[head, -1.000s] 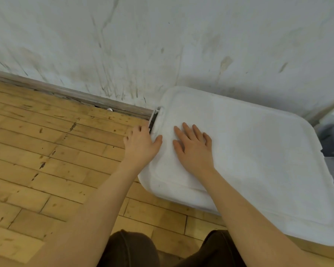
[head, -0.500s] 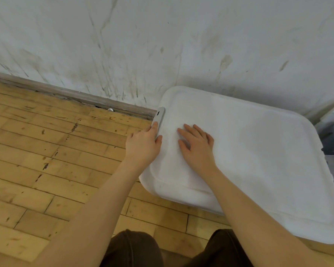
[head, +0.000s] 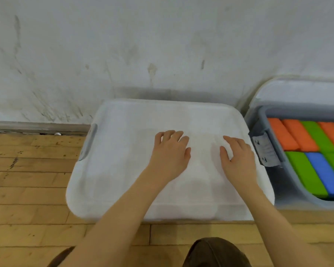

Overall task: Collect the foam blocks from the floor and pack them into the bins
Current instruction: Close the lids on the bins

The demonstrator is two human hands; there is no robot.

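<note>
A bin with a white lid (head: 123,170) on it stands on the wooden floor against the wall. My left hand (head: 170,155) lies flat on the middle of the lid, fingers apart, holding nothing. My right hand (head: 237,160) rests near the lid's right edge, fingers spread and empty. To the right stands an open grey bin (head: 262,120) packed with orange foam blocks (head: 297,137), green foam blocks (head: 307,174) and a blue foam block (head: 324,174). A grey latch (head: 265,151) hangs on the open bin's left end, close to my right hand.
A scuffed white wall (head: 123,54) rises just behind both bins, with a baseboard (head: 37,128) at its foot. Wooden floor (head: 27,189) stretches to the left and in front. The closed bin's left latch (head: 89,143) lies flat. My knees in brown trousers (head: 216,253) show at the bottom.
My view has swung right, bringing the open bin of blocks into sight. Both hands have slid from the lid's left latch end toward its middle and right side.
</note>
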